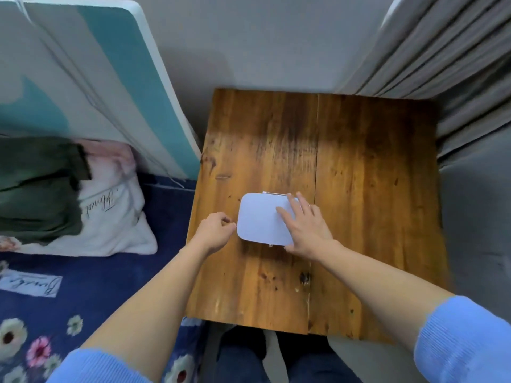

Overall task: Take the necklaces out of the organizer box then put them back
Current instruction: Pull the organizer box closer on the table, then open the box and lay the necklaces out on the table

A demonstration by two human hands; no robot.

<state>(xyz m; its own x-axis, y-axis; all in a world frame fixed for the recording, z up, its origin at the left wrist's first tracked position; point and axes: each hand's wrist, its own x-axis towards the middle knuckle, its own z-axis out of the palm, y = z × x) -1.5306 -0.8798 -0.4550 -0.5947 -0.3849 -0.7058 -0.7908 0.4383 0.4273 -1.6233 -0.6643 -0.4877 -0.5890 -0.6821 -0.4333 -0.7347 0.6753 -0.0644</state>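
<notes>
A pale lilac organizer box [260,219] with rounded corners lies closed on the wooden table [359,189], a metal hinge at its far edge and a small clasp at its near edge. My right hand [307,228] rests flat on the box's right part, fingers spread over the lid and thumb at the near right corner. My left hand [215,230] sits just left of the box, fingers curled, its fingertips at the box's left edge. No necklace is visible.
A bed with a dark blue flowered cover [83,299], a white pillow [110,217] and a green garment [36,186] lies to the left. A mattress [96,78] leans against the wall. Grey curtains [456,64] hang on the right. My knees [276,360] are below the table's near edge.
</notes>
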